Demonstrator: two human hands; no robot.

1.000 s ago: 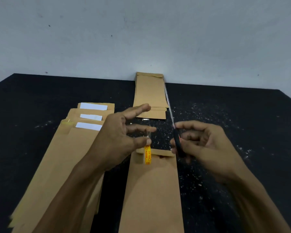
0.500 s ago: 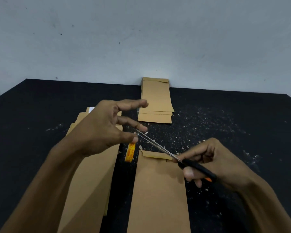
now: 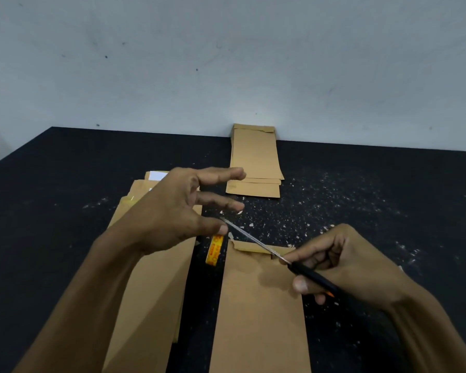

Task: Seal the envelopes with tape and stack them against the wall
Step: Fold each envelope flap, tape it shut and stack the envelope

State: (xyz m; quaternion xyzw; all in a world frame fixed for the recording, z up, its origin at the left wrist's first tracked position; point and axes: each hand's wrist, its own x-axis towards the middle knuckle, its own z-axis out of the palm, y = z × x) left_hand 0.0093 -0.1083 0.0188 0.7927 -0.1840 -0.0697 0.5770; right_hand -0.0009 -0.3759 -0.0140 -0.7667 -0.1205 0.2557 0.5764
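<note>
While the right hand point(image 3: 342, 267) grips black-handled scissors point(image 3: 288, 261), the left hand point(image 3: 183, 211) pinches clear tape.
A yellow tape roll point(image 3: 215, 250) hangs above the surface point(image 3: 65, 184); one brown envelope point(image 3: 258, 305) lies mid-surface, sealed envelopes point(image 3: 254, 162) stacked at the far edge touching the wall point(image 3: 226, 63).

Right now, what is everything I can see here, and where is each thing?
envelope being sealed: one, brown, centre front.
unsealed envelopes: a pile, count unclear, brown, left of it.
sealed stack: several, brown, against the wall.
tape roll: one, yellow, between pile and centre envelope.
scissors: one, silver blades, black handles.
table: black, flecked with scraps.
left hand: thumb and finger pinched, likely on tape.
right hand: grips scissors.
</note>
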